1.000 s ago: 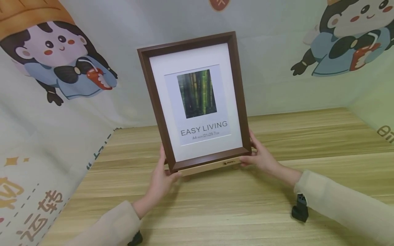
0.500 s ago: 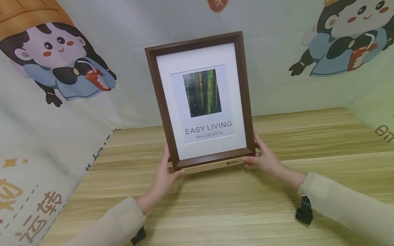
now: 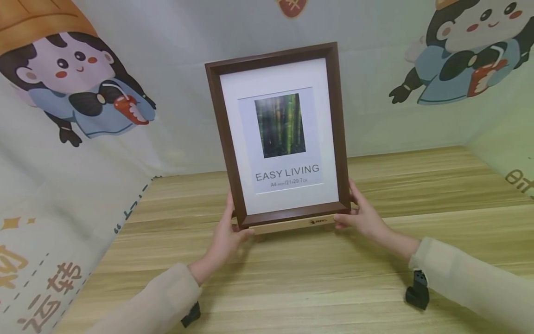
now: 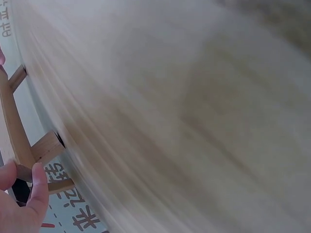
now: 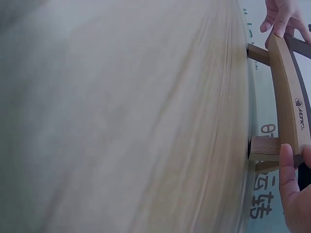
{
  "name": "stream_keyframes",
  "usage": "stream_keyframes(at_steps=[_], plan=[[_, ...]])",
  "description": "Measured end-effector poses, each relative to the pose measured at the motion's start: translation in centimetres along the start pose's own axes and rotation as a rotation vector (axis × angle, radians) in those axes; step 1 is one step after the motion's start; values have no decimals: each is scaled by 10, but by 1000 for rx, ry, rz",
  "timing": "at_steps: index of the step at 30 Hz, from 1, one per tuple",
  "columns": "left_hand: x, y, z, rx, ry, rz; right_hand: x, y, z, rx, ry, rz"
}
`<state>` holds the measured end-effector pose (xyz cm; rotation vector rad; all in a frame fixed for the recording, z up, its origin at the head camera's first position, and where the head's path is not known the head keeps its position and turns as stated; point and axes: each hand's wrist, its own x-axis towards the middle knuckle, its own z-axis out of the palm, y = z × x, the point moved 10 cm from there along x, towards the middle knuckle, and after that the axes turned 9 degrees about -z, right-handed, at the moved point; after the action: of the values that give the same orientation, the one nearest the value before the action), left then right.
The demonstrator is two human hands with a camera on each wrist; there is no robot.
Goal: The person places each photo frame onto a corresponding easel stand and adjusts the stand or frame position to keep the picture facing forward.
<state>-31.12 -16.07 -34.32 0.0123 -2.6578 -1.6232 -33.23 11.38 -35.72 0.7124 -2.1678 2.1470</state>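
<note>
A dark brown picture frame (image 3: pixel 341 139) with a white mat and a bamboo print stands upright, leaning back a little, on the ledge of a light wooden easel (image 3: pixel 288 226). My left hand (image 3: pixel 225 239) grips the ledge's left end, thumb in front, while my right hand (image 3: pixel 367 220) holds the right end the same way. In the right wrist view, a logo marks the ledge (image 5: pixel 291 102), and short wooden legs (image 5: pixel 265 147) run down to the tabletop, their dark tips apparently touching it. The back of the easel is mostly hidden behind the frame.
The wood-grain table (image 3: pixel 292 278) stretches in front of and around the easel. Behind it hangs a pale printed cloth (image 3: pixel 179 93) with cartoon figures, which also covers the left and right sides. A black device (image 3: pixel 417 292) hangs under the right sleeve.
The frame and easel have shifted to the right in the head view, turning slightly more upright. Both hands have moved along with them, keeping their grip on the ledge.
</note>
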Motion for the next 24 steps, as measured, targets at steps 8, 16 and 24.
stream_keyframes(at_steps=[8,16,24], plan=[[5,0,6,-6,-23,-11,-2,-1,-5,-6,4,7],[7,3,11,-23,-30,-25,-5,-1,-9,-7,16,10],[10,4,17,-48,-44,-15,-6,0,-15,-33,28,17]])
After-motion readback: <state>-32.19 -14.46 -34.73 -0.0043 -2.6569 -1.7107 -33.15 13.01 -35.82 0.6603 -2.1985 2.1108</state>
